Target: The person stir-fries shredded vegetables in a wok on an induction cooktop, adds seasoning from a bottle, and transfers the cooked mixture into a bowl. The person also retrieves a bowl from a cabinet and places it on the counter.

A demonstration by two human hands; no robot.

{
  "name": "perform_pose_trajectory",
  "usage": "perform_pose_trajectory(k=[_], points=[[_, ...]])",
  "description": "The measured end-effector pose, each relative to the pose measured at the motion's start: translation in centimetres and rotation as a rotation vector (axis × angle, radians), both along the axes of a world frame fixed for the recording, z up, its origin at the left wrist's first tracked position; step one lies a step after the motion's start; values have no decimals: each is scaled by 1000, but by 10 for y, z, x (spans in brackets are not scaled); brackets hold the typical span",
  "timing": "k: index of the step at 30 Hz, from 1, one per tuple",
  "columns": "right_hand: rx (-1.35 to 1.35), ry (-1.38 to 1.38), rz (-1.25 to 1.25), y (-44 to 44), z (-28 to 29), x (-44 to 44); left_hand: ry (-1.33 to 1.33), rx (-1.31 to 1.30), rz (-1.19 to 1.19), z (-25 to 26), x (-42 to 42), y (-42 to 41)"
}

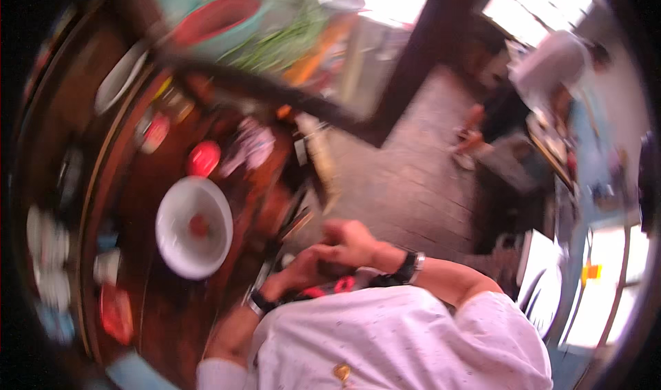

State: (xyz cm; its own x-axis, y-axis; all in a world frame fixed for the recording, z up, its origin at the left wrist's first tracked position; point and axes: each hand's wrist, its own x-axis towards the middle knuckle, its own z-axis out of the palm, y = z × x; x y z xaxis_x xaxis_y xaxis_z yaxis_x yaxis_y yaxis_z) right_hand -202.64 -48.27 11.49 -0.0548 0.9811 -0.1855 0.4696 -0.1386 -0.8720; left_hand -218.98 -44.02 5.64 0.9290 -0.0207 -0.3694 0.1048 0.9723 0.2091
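Note:
Both hands meet in front of my white shirt, with motion blur over them. My right hand lies with its fingers curled against my left hand; whether anything sits between them cannot be made out. Each wrist wears a dark band. Behind the hands, at the waist, a black and red item is partly covered. To the left, a white bowl with a reddish spot at its bottom stands on a dark brown wooden cabinet top.
Beyond the bowl are a red round object and a crumpled pinkish cloth. Long green vegetables lie beside a red and teal basin. At right, a person is near a worktop, over the tiled floor.

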Motion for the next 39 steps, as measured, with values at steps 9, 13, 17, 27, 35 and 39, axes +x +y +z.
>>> perform_pose_trajectory(k=[9, 13, 17, 27, 35, 39], points=[[162, -94, 226, 16, 1, -17, 83, 968, 219, 15, -25, -18], [93, -95, 300, 21, 15, -21, 127, 570, 209, -2, -29, -21], [60, -118, 332, 22, 17, -23, 118, 917, 245, -17, -32, -27], [39, -53, 396, 27, 13, -27, 119, 1195, 227, 12, -45, -21], [296, 44, 563, 41, 11, -29, 102, 1379, 120, 31, -50, -2], [460, -11, 640, 36, -12, -26, -77, 1437, 282, 1, -45, -10]])
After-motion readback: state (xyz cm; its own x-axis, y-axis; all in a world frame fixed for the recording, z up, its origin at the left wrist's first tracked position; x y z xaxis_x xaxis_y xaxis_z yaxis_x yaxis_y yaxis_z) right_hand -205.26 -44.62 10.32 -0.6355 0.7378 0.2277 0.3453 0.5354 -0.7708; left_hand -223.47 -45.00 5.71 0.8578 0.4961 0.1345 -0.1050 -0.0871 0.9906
